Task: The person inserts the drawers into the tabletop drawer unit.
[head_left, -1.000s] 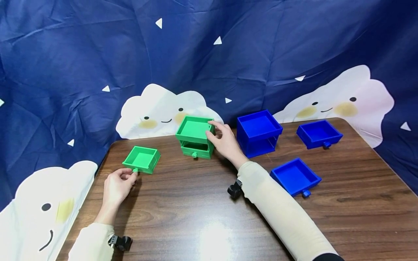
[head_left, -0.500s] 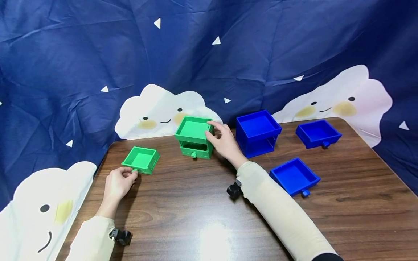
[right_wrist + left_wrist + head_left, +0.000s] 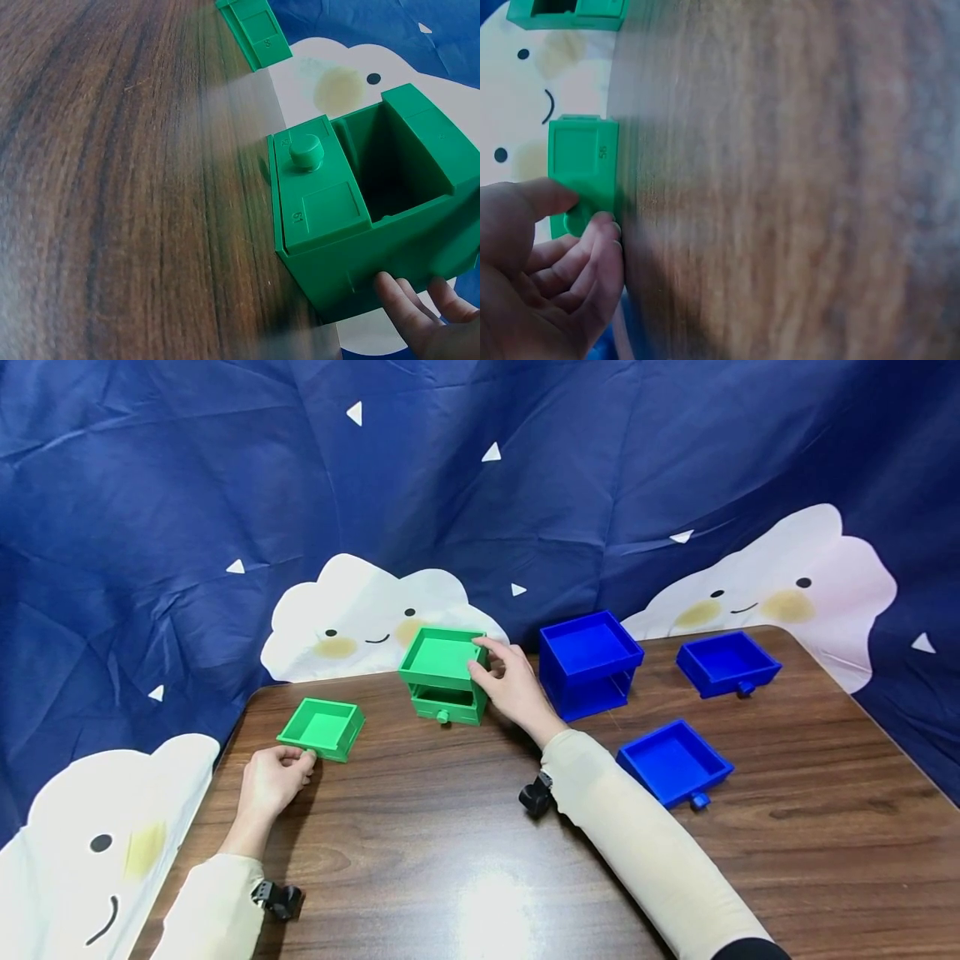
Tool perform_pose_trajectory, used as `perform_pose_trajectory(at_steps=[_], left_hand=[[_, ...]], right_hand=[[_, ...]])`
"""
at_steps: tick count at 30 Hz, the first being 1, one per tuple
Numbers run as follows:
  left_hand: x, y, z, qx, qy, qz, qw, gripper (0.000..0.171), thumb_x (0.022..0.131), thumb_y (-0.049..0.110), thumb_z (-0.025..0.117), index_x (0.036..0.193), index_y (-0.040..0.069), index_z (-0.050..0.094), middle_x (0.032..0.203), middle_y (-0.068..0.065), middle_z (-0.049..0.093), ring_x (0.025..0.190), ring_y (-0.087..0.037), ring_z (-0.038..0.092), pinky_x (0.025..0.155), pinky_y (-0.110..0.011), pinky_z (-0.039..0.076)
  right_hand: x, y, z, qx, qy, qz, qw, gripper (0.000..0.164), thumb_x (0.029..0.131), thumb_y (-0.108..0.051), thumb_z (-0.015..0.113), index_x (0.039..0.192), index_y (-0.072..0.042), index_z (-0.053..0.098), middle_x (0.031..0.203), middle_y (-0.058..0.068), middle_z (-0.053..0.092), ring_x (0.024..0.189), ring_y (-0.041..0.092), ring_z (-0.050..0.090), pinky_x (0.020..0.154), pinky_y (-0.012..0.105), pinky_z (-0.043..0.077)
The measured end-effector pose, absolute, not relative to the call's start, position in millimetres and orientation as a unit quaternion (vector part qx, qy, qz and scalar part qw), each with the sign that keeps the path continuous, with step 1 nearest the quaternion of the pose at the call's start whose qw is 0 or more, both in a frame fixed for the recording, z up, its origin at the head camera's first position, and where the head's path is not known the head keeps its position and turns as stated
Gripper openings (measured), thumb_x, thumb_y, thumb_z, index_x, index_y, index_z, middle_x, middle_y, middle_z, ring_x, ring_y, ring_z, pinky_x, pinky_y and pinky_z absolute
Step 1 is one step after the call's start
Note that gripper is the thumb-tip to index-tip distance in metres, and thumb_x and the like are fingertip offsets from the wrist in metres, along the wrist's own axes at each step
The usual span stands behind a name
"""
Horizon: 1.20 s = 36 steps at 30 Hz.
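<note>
My left hand [image 3: 273, 783] is at the front of a small green drawer [image 3: 322, 725] on the table's left. Its thumb and fingers pinch the drawer's round knob [image 3: 577, 219], as the left wrist view shows. My right hand [image 3: 513, 687] touches the right side of a green cabinet [image 3: 444, 660], fingertips against the side wall and near the upper rim. That cabinet has a shallow tray top and a hollow upper slot. Its lower slot holds a green drawer with a knob [image 3: 306, 152].
To the right stands a blue cabinet [image 3: 592, 647] with an open front. Two loose blue drawers lie beyond it, one at the back right [image 3: 727, 662] and one nearer [image 3: 675, 764], next to my right sleeve [image 3: 637, 835]. A blue curtain [image 3: 450, 468] hangs behind the table.
My left fingers have closed in on the green drawer's knob, which is now mostly covered in the head view. The right hand stays on the green cabinet. The head view shifts slightly.
</note>
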<state>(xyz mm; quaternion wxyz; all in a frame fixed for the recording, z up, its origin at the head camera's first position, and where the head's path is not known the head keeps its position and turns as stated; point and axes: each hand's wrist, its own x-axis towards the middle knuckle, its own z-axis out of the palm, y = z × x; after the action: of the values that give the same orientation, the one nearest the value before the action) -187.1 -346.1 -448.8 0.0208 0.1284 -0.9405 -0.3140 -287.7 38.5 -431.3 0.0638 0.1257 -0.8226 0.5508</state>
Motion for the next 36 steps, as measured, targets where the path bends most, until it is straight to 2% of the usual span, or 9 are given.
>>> perform_pose_trajectory(at_steps=[11, 16, 23, 31, 36], left_hand=[[-190, -346, -442, 0.112, -0.951, -0.286, -0.022, 0.038, 0.105, 0.028, 0.057, 0.103, -0.002, 0.080, 0.074, -0.003, 0.078, 0.067, -0.008, 0.066, 0.064, -0.029, 0.048], [-189, -347, -445, 0.101, -0.952, -0.287, -0.020, 0.037, 0.105, 0.026, 0.056, 0.101, -0.002, 0.079, 0.075, -0.003, 0.078, 0.067, -0.008, 0.066, 0.065, -0.029, 0.049], [-187, -350, -453, 0.118, -0.923, -0.367, -0.013, 0.036, 0.108, 0.022, 0.058, 0.112, -0.009, 0.075, 0.080, -0.006, 0.078, 0.067, -0.008, 0.069, 0.064, -0.024, 0.055], [-185, -346, -456, 0.173, -0.851, -0.496, -0.020, 0.040, 0.110, 0.025, 0.059, 0.121, -0.012, 0.070, 0.076, 0.006, 0.077, 0.066, -0.004, 0.071, 0.063, -0.024, 0.061], [-184, -343, -456, 0.199, -0.800, -0.566, -0.023, 0.042, 0.110, 0.025, 0.058, 0.127, -0.013, 0.064, 0.075, 0.009, 0.076, 0.067, -0.002, 0.072, 0.064, -0.022, 0.062]], right_hand=[[-288, 38, -431, 0.129, -0.820, 0.554, 0.063, 0.049, 0.107, -0.028, 0.067, 0.154, -0.013, 0.060, 0.131, 0.023, 0.057, 0.112, 0.040, 0.066, 0.103, 0.049, 0.056], [-287, 38, -431, 0.127, -0.820, 0.555, 0.060, 0.049, 0.108, -0.028, 0.067, 0.154, -0.013, 0.060, 0.130, 0.022, 0.056, 0.113, 0.039, 0.066, 0.103, 0.049, 0.055], [-286, 38, -431, 0.125, -0.819, 0.555, 0.066, 0.049, 0.107, -0.028, 0.067, 0.153, -0.013, 0.060, 0.131, 0.023, 0.056, 0.112, 0.039, 0.066, 0.104, 0.050, 0.056], [-286, 37, -431, 0.127, -0.821, 0.552, 0.069, 0.049, 0.107, -0.025, 0.068, 0.153, -0.012, 0.060, 0.131, 0.024, 0.057, 0.112, 0.039, 0.067, 0.103, 0.050, 0.056], [-287, 37, -432, 0.128, -0.821, 0.552, 0.070, 0.049, 0.107, -0.025, 0.067, 0.153, -0.013, 0.060, 0.131, 0.024, 0.057, 0.112, 0.040, 0.067, 0.104, 0.050, 0.056]])
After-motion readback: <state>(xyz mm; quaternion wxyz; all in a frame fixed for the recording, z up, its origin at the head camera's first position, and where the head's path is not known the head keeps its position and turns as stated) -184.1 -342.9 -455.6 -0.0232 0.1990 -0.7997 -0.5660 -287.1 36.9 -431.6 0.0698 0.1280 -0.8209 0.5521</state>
